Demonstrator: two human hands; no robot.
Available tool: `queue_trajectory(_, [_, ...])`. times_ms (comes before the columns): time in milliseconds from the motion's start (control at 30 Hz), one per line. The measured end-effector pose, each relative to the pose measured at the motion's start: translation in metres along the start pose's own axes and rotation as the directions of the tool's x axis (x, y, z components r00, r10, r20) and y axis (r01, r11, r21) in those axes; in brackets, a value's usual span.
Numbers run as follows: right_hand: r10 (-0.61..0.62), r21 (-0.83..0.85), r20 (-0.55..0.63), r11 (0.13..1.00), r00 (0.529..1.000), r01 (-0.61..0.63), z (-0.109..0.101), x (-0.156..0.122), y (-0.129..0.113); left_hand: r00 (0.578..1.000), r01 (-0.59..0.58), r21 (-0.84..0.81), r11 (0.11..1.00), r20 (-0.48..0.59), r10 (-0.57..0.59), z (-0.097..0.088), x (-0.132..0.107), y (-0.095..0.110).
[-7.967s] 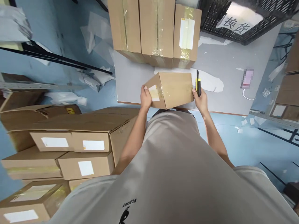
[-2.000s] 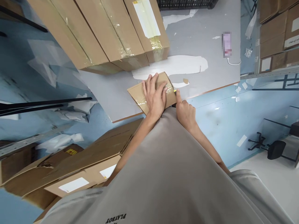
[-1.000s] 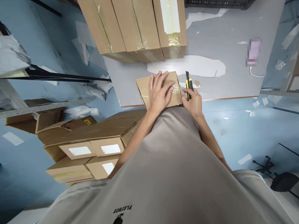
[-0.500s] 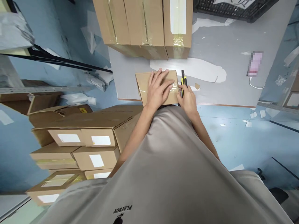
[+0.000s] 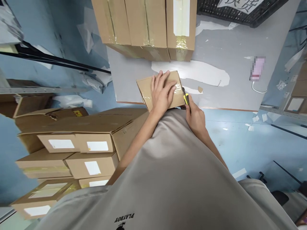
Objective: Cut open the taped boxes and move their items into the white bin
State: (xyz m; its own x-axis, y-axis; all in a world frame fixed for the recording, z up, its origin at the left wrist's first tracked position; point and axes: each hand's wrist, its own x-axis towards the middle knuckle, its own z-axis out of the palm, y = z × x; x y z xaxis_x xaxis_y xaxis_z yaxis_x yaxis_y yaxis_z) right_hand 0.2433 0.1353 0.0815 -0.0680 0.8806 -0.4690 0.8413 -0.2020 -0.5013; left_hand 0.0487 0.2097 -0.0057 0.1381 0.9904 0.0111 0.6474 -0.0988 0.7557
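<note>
A small taped cardboard box (image 5: 145,91) lies at the near edge of the grey table (image 5: 230,92). My left hand (image 5: 161,92) lies flat on top of it, fingers spread. My right hand (image 5: 195,116) is closed round a yellow and black utility knife (image 5: 186,98), whose front end lies along the box's right edge.
Three tall taped cartons (image 5: 146,25) stand at the back of the table, with a black plastic crate (image 5: 242,11) behind on the right. A white paper strip (image 5: 192,72) lies past the box. Stacked labelled cartons (image 5: 72,147) fill the floor at the left. A pink object (image 5: 256,67) with a cable lies at the right.
The knife has come down from upright beside the box to lie against its right edge, drawn toward me. My left hand stays flat on the box, which was earlier held up in both hands.
</note>
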Motion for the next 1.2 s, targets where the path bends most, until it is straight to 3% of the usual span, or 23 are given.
queue_trajectory(167, [0.168, -0.303, 0.093, 0.944, 0.981, -0.133, -0.007, -0.008, -0.025, 1.0, 0.003, -0.049, 0.999, -0.007, -0.003, 0.0, 0.0, 0.004])
queue_trajectory(300, [0.235, -0.437, 0.122, 0.885, 0.964, -0.16, -0.01, -0.005, -0.05, 1.0, 0.013, -0.069, 0.998, -0.004, -0.013, 0.0, -0.001, 0.007])
queue_trajectory(500, [0.308, -0.49, 0.181, 0.852, 0.934, -0.186, -0.013, -0.005, -0.065, 1.0, 0.014, -0.08, 0.997, 0.001, -0.014, 0.002, 0.001, 0.003])
queue_trajectory(667, [0.297, -0.4, 0.117, 0.888, 0.948, -0.229, -0.017, -0.029, -0.058, 1.0, -0.001, -0.069, 0.998, 0.006, 0.001, -0.006, 0.0, 0.003])
queue_trajectory(800, [0.215, -0.128, -0.089, 0.966, 0.973, -0.225, -0.026, -0.04, -0.031, 0.997, 0.068, -0.034, 0.997, -0.024, -0.069, -0.031, -0.018, 0.008])
queue_trajectory(933, [0.266, 0.105, -0.308, 0.964, 0.913, -0.245, -0.016, 0.003, 0.03, 0.964, 0.234, 0.022, 0.972, -0.131, -0.229, -0.047, -0.041, -0.004])
queue_trajectory(1067, [0.415, 0.136, -0.254, 0.91, 0.873, -0.393, 0.014, 0.086, 0.094, 0.924, 0.328, -0.038, 0.944, -0.196, -0.329, -0.045, -0.048, -0.033])
queue_trajectory(1200, [0.435, 0.022, -0.194, 0.898, 0.879, -0.44, 0.038, 0.148, 0.132, 0.921, 0.309, -0.054, 0.95, -0.234, -0.313, -0.045, -0.049, -0.054])
